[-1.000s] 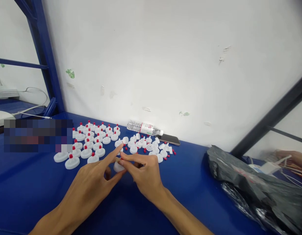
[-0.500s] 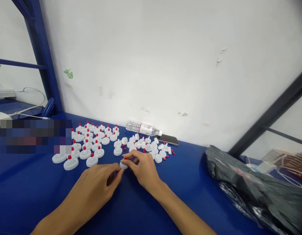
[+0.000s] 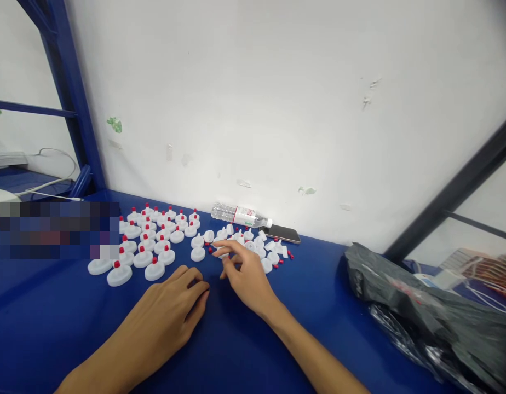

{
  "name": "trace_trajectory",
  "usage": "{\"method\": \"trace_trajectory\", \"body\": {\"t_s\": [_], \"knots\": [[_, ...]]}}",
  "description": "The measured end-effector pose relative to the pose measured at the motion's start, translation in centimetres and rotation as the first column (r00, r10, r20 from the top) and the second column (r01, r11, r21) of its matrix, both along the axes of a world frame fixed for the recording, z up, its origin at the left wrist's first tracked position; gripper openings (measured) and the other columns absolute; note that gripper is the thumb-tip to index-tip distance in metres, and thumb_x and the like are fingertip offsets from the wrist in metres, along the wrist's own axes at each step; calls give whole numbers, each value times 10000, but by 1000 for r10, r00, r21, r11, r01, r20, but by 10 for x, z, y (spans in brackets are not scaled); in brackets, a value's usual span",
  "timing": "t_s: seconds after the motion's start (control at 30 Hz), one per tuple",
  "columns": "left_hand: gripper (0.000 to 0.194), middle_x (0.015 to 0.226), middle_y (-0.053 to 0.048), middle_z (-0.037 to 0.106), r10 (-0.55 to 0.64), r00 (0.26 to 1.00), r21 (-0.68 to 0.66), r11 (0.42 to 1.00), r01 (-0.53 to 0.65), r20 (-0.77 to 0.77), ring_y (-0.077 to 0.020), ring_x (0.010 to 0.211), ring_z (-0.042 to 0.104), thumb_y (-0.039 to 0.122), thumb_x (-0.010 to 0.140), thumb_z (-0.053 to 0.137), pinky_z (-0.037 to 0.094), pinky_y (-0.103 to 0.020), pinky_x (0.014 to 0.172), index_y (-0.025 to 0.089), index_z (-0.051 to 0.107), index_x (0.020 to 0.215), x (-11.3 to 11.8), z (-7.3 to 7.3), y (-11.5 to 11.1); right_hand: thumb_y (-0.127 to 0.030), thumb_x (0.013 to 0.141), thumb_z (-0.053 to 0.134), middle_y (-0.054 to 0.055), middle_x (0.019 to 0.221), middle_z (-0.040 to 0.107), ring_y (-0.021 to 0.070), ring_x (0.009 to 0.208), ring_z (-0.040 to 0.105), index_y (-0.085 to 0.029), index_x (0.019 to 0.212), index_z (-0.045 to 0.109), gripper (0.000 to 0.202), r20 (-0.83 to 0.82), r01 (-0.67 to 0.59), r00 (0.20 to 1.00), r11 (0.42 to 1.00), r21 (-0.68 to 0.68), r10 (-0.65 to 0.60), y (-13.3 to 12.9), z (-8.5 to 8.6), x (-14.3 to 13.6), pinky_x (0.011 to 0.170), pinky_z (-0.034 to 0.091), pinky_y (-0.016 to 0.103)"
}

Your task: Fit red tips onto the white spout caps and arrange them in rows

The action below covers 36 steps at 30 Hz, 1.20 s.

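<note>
My left hand [image 3: 177, 303] rests low over the blue table, its fingers curled together; whatever may be in them is hidden. To its right, my right hand [image 3: 245, 271] is open, fingers apart, reaching over the near edge of a loose pile of white plastic nozzle caps [image 3: 259, 251]. Small red tips [image 3: 281, 261] lie scattered around that pile. Just left of my right fingertips stands a white cap without a red tip [image 3: 197, 254]. Several white caps with red tips [image 3: 119, 273] stand upright in rows at the left.
Behind the pile, a clear water bottle [image 3: 240, 215] lies against the wall, beside a dark phone [image 3: 282, 234]. A grey plastic bag [image 3: 425, 312] covers the right side of the blue table [image 3: 236, 350]. A blue metal post [image 3: 74, 93] rises at the left.
My hands have parted. The red-tipped cap pinched between them is out of sight. My left fingers have curled down, while my right hand has opened and shifted slightly toward the pile.
</note>
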<state>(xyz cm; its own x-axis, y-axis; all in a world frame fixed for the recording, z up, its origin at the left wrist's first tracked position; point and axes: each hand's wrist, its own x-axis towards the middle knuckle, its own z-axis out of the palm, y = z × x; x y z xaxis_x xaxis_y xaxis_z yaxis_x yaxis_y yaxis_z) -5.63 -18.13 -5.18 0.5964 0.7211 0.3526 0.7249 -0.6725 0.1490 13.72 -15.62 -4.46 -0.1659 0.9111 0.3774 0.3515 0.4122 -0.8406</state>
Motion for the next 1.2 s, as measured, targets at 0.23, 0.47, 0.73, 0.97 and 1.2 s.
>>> {"method": "trace_trajectory", "body": {"t_s": [0.23,0.47,0.73,0.97,1.2], "knots": [[429,1084,-132,691,76,997,37,996,-77,18,-297,991,700,223,1030,320,613,-464,786,150,742,1065,-5,-4,7,-56,901,473,-11,983,738,130,729,686,-255,1057,732,361,113,101,987,984,144,-118,1,-2,2,708,528,264],[415,1198,-162,708,57,997,109,992,-62,54,-326,1054,708,236,1021,360,582,-554,919,151,734,1176,-6,-21,9,-34,930,451,-10,1036,738,154,969,702,-267,1098,721,394,269,50,956,970,237,-115,-7,-4,-5,863,528,281],[425,1100,-132,731,39,995,82,996,-47,93,-273,970,730,225,1015,324,596,-434,854,173,745,1049,-1,-12,4,-153,1040,375,48,1540,512,223,1061,712,-304,1555,397,537,671,-32,722,960,277,-169,5,7,-17,796,595,342],[322,864,-26,680,203,940,37,975,-221,276,-213,728,695,325,1012,382,506,-339,631,232,683,943,-3,2,1,-253,1057,514,4,1305,706,185,1108,697,-268,1303,660,286,559,-50,820,956,289,-126,14,-2,-25,886,548,280],[424,967,-14,674,242,876,-21,966,-257,417,-140,573,625,481,985,508,475,-275,544,249,607,1325,-3,-2,4,-219,911,720,-28,871,767,73,501,569,-237,977,773,88,88,0,996,994,108,-9,-10,16,-18,560,459,213]]}}
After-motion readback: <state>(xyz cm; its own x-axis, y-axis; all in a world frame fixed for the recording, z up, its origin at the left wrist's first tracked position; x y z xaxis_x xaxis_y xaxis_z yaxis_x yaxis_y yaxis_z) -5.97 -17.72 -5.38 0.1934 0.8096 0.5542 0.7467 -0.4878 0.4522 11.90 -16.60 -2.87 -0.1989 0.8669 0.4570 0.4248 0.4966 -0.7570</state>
